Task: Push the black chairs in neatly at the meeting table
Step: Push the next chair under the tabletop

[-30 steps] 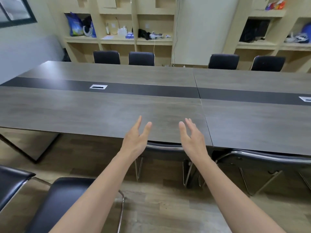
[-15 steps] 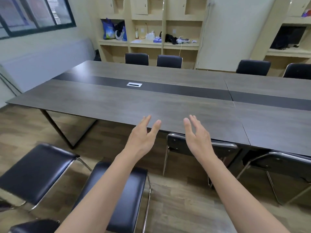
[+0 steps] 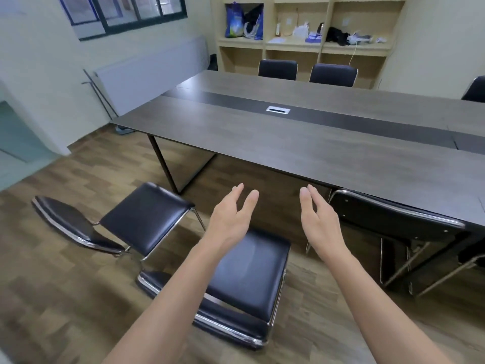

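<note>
The view has swung left since the earlier frames, bringing the table's end and two pulled-out chairs fully into sight, while both hands stay raised and empty. The meeting table (image 3: 301, 151) runs away to the right; a chair (image 3: 388, 219) is tucked under its near edge. The nearest black chair (image 3: 249, 271) stands just below the hands, its seat facing the table and its backrest toward the person. A second chair (image 3: 147, 214) sits further left, angled. The left hand (image 3: 231, 219) and right hand (image 3: 319, 222) hover apart, fingers straight, touching nothing, the left hand nearer. The path to the table looks unobstructed.
</note>
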Action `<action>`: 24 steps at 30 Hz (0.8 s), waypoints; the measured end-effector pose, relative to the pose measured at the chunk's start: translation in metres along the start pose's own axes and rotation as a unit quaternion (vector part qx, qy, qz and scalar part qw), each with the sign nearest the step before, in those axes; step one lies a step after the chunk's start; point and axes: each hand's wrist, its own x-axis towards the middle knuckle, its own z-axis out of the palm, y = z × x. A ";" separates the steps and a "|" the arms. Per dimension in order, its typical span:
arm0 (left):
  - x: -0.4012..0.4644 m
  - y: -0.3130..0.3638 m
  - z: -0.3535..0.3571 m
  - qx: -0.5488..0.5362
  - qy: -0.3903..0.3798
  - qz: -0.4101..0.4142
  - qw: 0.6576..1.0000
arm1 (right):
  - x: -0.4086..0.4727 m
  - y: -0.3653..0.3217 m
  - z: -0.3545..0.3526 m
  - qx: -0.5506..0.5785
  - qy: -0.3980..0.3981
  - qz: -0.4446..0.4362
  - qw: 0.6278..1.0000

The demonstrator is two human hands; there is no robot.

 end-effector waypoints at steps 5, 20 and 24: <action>-0.024 -0.026 -0.016 0.003 0.021 -0.039 0.999 | -0.020 -0.001 0.019 -0.006 -0.035 0.007 0.999; -0.104 -0.077 -0.026 0.046 0.063 -0.112 0.991 | -0.088 0.043 0.046 -0.003 -0.120 0.044 0.992; -0.104 -0.087 -0.036 0.047 0.061 -0.122 0.990 | -0.088 0.047 0.055 -0.013 -0.119 0.055 0.991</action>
